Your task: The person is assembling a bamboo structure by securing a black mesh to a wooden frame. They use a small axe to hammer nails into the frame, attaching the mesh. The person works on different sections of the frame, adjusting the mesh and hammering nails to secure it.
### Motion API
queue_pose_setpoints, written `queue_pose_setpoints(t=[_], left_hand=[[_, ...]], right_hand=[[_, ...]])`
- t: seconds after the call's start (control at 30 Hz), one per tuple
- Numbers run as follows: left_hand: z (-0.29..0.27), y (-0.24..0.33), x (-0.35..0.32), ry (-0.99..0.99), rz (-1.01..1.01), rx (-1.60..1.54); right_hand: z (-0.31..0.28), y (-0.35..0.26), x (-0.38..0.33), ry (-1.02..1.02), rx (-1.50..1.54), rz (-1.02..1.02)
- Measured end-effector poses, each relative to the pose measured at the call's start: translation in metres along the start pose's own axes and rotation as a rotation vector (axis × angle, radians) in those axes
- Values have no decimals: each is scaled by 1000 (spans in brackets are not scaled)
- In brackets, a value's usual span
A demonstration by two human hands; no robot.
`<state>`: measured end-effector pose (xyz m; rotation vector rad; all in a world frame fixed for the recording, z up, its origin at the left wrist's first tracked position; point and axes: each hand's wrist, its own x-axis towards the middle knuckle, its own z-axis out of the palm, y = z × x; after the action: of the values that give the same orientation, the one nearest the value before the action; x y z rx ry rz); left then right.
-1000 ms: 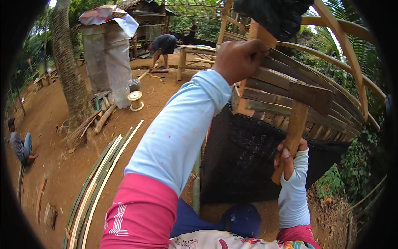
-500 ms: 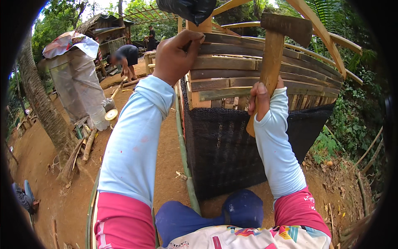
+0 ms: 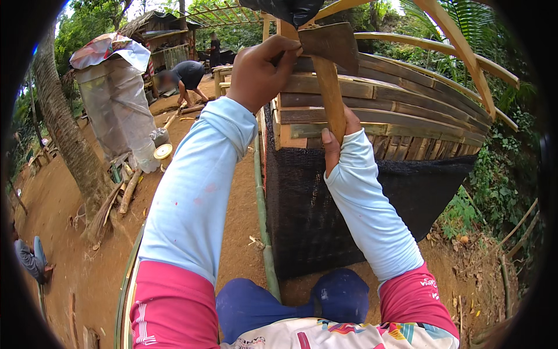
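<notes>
Bamboo slats (image 3: 407,110), brown and weathered, make the biggest thing in front of me: a curved wall of horizontal strips under arching poles (image 3: 459,46), with black netting (image 3: 325,203) hanging below it down to the dirt. Off to my left stands a palm trunk (image 3: 64,134), beside it a tall bundle wrapped in clear plastic (image 3: 119,110), and beyond that a person bending over (image 3: 186,75) near a shed. A long green bamboo pole (image 3: 264,232) lies on the ground beside the netting.

My left hand (image 3: 261,70) is up at the top of the slats, fingers curled and pressed against the upright post next to the hatchet head; I cannot tell whether they pinch anything small. My right hand (image 3: 337,139) is wrapped tight around the wooden handle of the hatchet (image 3: 331,64), thumb along the shaft, fingers closed behind it.

Compared with half a second ago, the hatchet has swung leftward: its dark head then sat well to the right of my left hand, and now it is just beside those fingers, against the top slat. My right hand has shifted left with it, while the left hand has stayed on the same spot.
</notes>
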<state>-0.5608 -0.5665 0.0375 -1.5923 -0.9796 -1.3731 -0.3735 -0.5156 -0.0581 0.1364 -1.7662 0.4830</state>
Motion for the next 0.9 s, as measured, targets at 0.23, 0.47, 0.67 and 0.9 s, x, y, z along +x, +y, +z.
queue_pose_setpoints(t=[0.23,0.47,0.67,0.9], left_hand=[[-3,1,0,1,-21,60],[2,-4,0,-27,-30,-5],[-1,-3,0,-35,0,35],[-2,-5,0,-30,29,65]], right_hand=[[9,19,-4,54,-85,-55],[7,10,1,50,-50,-1],[6,27,-11,99,-96,85],[11,46,-13,119,-155,24]])
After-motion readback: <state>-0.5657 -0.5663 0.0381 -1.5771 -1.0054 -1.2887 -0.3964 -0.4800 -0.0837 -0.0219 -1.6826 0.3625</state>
